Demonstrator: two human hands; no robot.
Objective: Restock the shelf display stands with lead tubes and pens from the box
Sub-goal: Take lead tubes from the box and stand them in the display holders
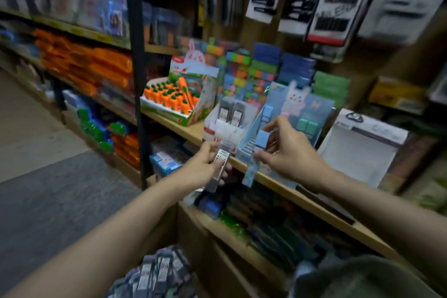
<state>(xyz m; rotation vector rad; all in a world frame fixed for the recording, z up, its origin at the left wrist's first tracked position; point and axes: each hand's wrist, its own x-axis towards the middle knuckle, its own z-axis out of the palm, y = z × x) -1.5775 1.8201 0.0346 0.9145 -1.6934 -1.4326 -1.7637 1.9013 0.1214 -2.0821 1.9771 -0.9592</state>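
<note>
Both hands reach to the front edge of a wooden shelf. The left hand is closed around a lead tube, a grey-clear case with a white label, held tilted just below the white stand. That stand sits on the shelf and holds 2 dark tubes upright in its back row; its front slots look bare.

The right hand pinches a pale blue block between thumb and fingers, at the front of a blue stand with a rabbit card. 2 green blocks sit higher in that stand.

At the bottom of the view, a heap of more tubes lies in what seems to be the box; its edges are too blurred to make out.

Left of the white stand is a carrot display with orange pieces. Behind the stands are stacked coloured erasers. A white carton stands to the right of the blue stand.
</note>
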